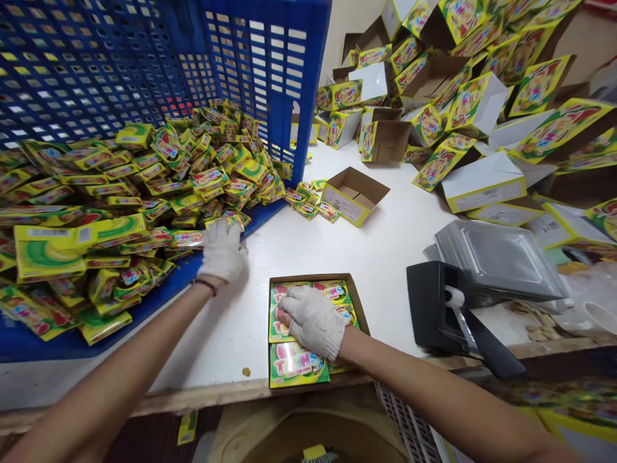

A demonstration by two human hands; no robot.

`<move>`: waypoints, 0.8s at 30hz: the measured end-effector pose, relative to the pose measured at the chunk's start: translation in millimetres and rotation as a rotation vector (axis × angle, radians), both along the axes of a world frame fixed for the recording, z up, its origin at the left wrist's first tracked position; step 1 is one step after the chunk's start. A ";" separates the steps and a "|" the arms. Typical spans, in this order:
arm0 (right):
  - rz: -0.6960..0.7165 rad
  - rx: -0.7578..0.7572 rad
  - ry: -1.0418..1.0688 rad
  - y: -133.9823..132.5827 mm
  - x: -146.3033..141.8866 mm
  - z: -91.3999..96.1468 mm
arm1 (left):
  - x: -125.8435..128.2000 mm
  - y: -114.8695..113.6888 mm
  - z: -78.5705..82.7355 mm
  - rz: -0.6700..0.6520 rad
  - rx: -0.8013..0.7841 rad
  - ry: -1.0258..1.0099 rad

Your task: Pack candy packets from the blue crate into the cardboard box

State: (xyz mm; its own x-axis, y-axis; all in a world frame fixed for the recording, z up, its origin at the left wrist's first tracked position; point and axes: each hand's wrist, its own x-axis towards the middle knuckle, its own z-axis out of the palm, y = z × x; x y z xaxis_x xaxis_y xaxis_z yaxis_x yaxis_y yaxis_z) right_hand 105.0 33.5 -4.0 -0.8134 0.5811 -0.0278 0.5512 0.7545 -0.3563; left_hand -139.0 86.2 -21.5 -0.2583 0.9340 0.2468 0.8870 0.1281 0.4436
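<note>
My left hand point(222, 252), in a whitish knit glove, reaches to the edge of a heap of small yellow-green packs point(207, 180) in the blue crate. Its fingers are stretched out against the packs, and nothing shows held in them. My right hand point(315, 320), gloved the same way with the thumb tip bare, lies over packs in an open carton point(358, 299) at the table's front edge. Fingers extended, it rests on their tops. One pack point(296, 363) shows fully at the carton's near left; others are partly covered by the hand.
The blue crate point(315, 58) lies on its side at left. An empty carton point(354, 199) stands beyond, near a few loose packs point(308, 209). Cartons point(463, 109) pile up at right. A black tape dispenser point(429, 308) sits by clear plastic trays point(506, 257) on the white table point(385, 251).
</note>
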 end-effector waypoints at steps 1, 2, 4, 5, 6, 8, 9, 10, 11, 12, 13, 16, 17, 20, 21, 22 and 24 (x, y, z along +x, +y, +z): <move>-0.001 -0.015 0.019 0.1 1.3 -0.5 | -15.0 12.3 5.0 0.019 -0.012 0.021; -0.001 -0.037 0.059 0.5 3.2 -1.2 | -27.0 21.2 8.9 0.033 -0.027 0.015; -0.039 -0.077 0.225 3.2 7.6 -2.2 | -39.5 27.6 14.3 0.055 -0.050 -0.031; -0.080 -0.092 0.339 6.0 9.2 -2.0 | -39.1 25.6 16.3 0.063 -0.055 -0.057; -0.132 -0.109 0.453 9.8 9.7 -1.1 | -34.2 20.6 18.3 0.065 -0.054 -0.084; -0.262 -0.179 0.619 20.7 6.6 3.1 | -13.0 3.5 23.5 0.023 -0.048 -0.155; -0.317 -0.247 0.657 27.5 3.2 6.2 | 1.2 -7.4 27.0 -0.035 -0.049 -0.217; -0.355 -0.335 0.679 34.9 -0.8 9.7 | 16.1 -19.0 31.1 -0.103 -0.050 -0.288; -0.380 -0.436 0.698 42.6 -4.8 13.4 | 30.2 -30.7 35.4 -0.211 -0.046 -0.430; -0.390 -0.536 0.719 50.2 -7.9 17.0 | 42.6 -41.6 39.4 -0.279 -0.029 -0.528; -0.388 -0.619 0.747 57.2 -9.5 20.4 | 52.5 -51.1 42.5 -0.314 0.003 -0.601; -0.352 -0.707 0.819 70.2 -5.0 28.5 | 69.1 -66.5 41.7 -0.293 0.087 -0.814; -0.338 -0.703 0.823 70.9 -1.7 30.2 | 72.4 -67.3 38.3 -0.267 0.083 -0.914; -0.275 -0.700 0.805 64.1 5.6 32.1 | 83.3 -63.3 26.8 -0.222 0.032 -1.161; -0.264 -0.694 0.799 60.9 6.9 32.0 | 86.9 -62.3 24.7 -0.226 0.032 -1.170; -0.266 -0.674 0.794 58.4 8.1 31.7 | 89.9 -62.5 23.9 -0.236 0.051 -1.124; -0.292 -0.605 0.769 57.1 12.3 31.7 | 92.1 -67.9 25.4 -0.256 0.137 -0.913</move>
